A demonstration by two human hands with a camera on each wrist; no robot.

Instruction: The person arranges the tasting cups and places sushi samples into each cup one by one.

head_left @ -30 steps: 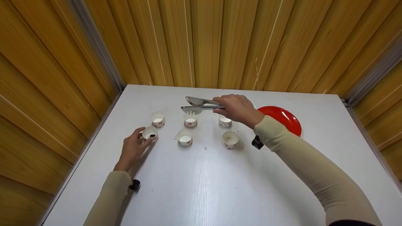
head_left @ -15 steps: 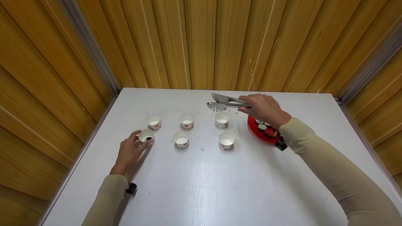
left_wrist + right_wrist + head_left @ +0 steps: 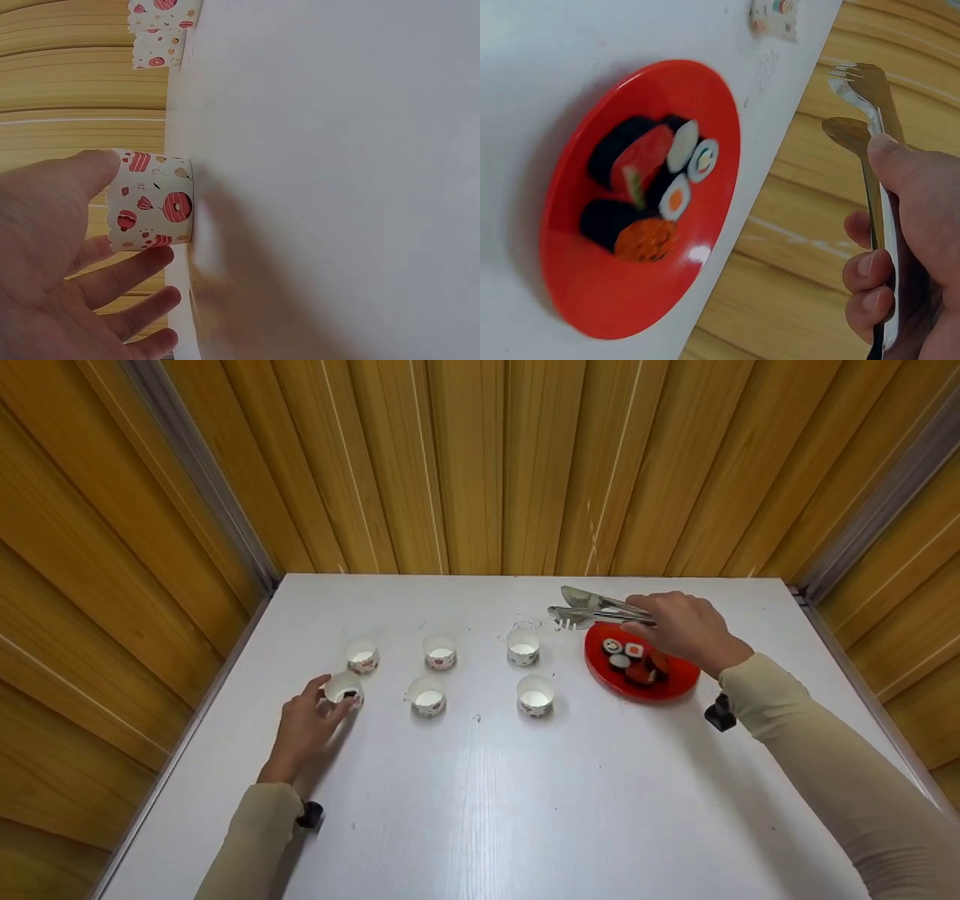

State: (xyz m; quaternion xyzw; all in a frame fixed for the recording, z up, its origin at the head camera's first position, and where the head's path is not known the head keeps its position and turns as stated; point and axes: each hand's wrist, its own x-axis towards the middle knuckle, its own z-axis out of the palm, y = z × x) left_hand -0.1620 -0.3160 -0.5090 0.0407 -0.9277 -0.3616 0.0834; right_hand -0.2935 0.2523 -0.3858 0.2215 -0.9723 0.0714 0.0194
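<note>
My left hand holds a white printed paper baking cup between thumb and fingers at the near left of the table. Inside that cup lies a small dark piece. With my right hand I grip metal serving tongs, whose spoon and fork ends stand apart with nothing between them. They hang in the air above the far left side of a red plate. On the plate sit several sushi pieces: white-topped rolls, a red-topped one and an orange-topped one.
Several more paper cups stand on the white table, among them one behind my left hand, a middle cup and a right cup beside the plate. A wood-patterned wall rises along the table's far edge.
My right hand has moved right with the tongs, from above the middle cups to the red plate, uncovering the sushi. My left hand keeps holding its cup. The view has shifted slightly.
</note>
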